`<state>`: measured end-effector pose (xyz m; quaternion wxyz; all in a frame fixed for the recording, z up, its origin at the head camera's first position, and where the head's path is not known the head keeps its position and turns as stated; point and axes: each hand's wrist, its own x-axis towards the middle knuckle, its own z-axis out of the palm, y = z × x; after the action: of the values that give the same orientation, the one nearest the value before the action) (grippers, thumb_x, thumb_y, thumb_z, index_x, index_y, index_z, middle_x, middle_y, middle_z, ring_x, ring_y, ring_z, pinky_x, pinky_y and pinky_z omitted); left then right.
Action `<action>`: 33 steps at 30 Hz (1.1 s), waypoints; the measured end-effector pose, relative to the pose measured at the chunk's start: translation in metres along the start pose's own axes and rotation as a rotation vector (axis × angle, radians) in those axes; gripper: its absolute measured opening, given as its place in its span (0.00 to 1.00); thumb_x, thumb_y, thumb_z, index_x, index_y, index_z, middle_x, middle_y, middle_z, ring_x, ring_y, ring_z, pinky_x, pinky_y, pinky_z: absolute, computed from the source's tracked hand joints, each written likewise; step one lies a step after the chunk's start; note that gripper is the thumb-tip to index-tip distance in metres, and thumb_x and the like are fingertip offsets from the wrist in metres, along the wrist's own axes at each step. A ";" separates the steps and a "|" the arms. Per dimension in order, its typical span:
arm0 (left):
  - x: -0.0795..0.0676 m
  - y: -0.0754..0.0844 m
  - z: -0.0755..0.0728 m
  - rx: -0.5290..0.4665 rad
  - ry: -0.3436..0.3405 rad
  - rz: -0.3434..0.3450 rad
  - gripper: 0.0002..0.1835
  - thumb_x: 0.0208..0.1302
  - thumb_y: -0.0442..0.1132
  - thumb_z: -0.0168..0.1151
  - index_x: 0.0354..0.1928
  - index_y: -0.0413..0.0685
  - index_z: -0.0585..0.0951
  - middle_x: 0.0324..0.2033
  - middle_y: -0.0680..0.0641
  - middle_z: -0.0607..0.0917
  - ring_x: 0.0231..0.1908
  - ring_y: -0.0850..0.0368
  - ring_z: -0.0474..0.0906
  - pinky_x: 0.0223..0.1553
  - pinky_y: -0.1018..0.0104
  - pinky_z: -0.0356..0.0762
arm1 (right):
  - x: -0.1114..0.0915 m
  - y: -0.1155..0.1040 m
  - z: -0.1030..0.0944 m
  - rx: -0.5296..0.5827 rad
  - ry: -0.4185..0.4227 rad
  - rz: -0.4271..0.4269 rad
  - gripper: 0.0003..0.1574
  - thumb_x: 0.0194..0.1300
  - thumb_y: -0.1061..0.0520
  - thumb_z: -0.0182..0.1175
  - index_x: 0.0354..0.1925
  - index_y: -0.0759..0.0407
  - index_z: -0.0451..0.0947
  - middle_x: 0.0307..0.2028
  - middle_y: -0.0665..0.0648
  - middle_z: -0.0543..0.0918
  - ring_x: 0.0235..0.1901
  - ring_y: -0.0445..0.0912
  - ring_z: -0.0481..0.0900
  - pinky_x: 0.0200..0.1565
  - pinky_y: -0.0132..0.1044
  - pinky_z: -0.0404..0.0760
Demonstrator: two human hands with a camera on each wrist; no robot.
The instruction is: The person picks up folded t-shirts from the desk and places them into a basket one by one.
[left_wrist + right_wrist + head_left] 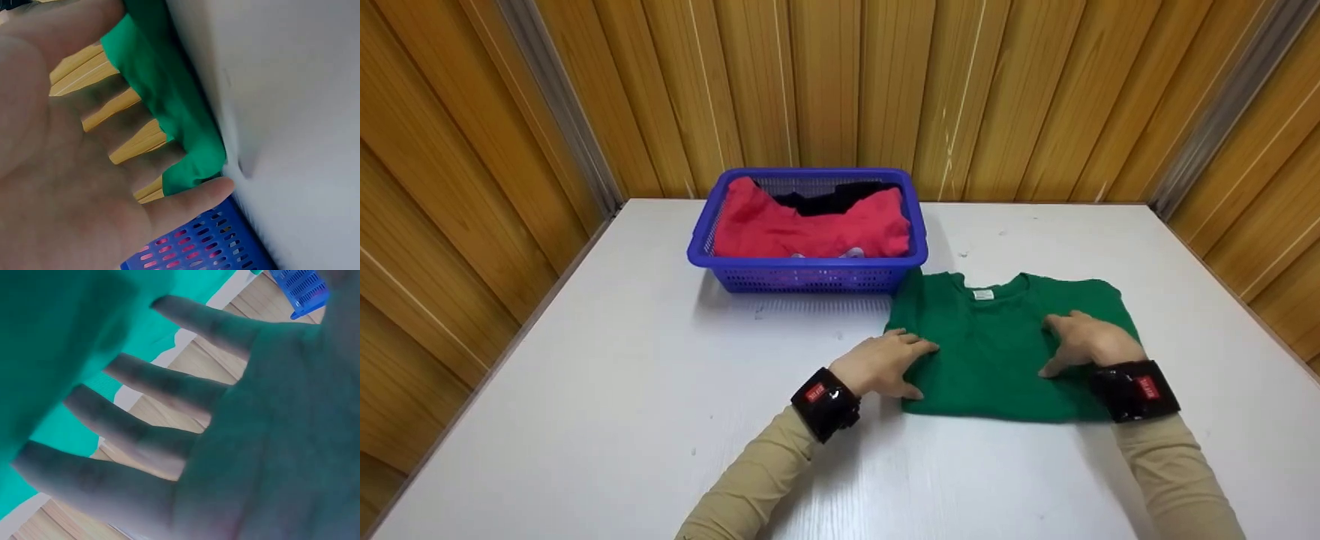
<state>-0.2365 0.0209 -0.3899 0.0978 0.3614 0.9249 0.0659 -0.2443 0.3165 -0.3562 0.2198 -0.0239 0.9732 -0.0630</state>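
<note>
A green T-shirt [990, 360], folded into a rough rectangle, lies on the white table with its neckline and white label facing the back. My left hand [881, 364] rests at the shirt's left edge, fingers spread; in the left wrist view its fingers [191, 202] extend along the green cloth edge. On the shirt's right part lies my right hand [1091, 345], fingertips touching the cloth. The right wrist view shows those fingers [107, 478] apart and fairly straight against the green fabric [50, 343]. Neither hand pinches the cloth visibly.
A blue plastic basket [817, 262] stands behind and left of the shirt, close to its back left corner. Inside are a red garment [810, 229] and a black one [851, 196]. Wood-look panel walls [825, 90] enclose the white table [607, 360] at back and sides.
</note>
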 end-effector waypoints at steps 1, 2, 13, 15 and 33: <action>-0.001 0.001 -0.001 0.009 0.000 0.004 0.37 0.56 0.52 0.68 0.68 0.58 0.66 0.65 0.49 0.72 0.67 0.50 0.64 0.63 0.55 0.70 | -0.001 -0.001 0.000 -0.002 -0.002 -0.004 0.57 0.48 0.41 0.72 0.65 0.69 0.58 0.62 0.80 0.60 0.58 0.72 0.63 0.55 0.72 0.65; -0.001 0.002 -0.002 0.017 -0.001 0.009 0.38 0.55 0.53 0.69 0.67 0.58 0.67 0.64 0.49 0.72 0.65 0.51 0.66 0.61 0.56 0.72 | -0.002 -0.001 -0.001 -0.004 -0.003 -0.010 0.56 0.48 0.42 0.72 0.64 0.69 0.60 0.61 0.79 0.61 0.56 0.71 0.64 0.54 0.71 0.67; -0.001 0.006 -0.005 0.087 0.009 0.078 0.34 0.52 0.55 0.70 0.61 0.54 0.74 0.55 0.50 0.78 0.52 0.55 0.73 0.56 0.63 0.73 | -0.008 -0.008 -0.007 -0.007 -0.032 -0.044 0.39 0.51 0.52 0.71 0.57 0.68 0.70 0.52 0.77 0.72 0.40 0.59 0.73 0.43 0.58 0.78; 0.000 0.006 -0.004 0.091 0.023 0.079 0.34 0.53 0.56 0.69 0.61 0.53 0.74 0.55 0.49 0.77 0.53 0.55 0.71 0.57 0.64 0.73 | -0.008 -0.007 -0.007 0.008 -0.013 -0.045 0.39 0.52 0.52 0.70 0.57 0.68 0.69 0.52 0.77 0.72 0.41 0.60 0.73 0.44 0.60 0.78; 0.000 0.006 -0.002 -0.033 -0.098 -0.034 0.38 0.58 0.55 0.65 0.69 0.62 0.64 0.72 0.44 0.61 0.72 0.42 0.55 0.73 0.51 0.49 | 0.002 0.009 0.000 0.027 -0.025 0.002 0.62 0.51 0.38 0.69 0.70 0.65 0.51 0.67 0.81 0.49 0.64 0.79 0.48 0.58 0.75 0.56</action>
<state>-0.2334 0.0254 -0.3870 0.1499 0.3468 0.9238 0.0618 -0.2461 0.3249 -0.3585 0.2322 -0.0209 0.9695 -0.0756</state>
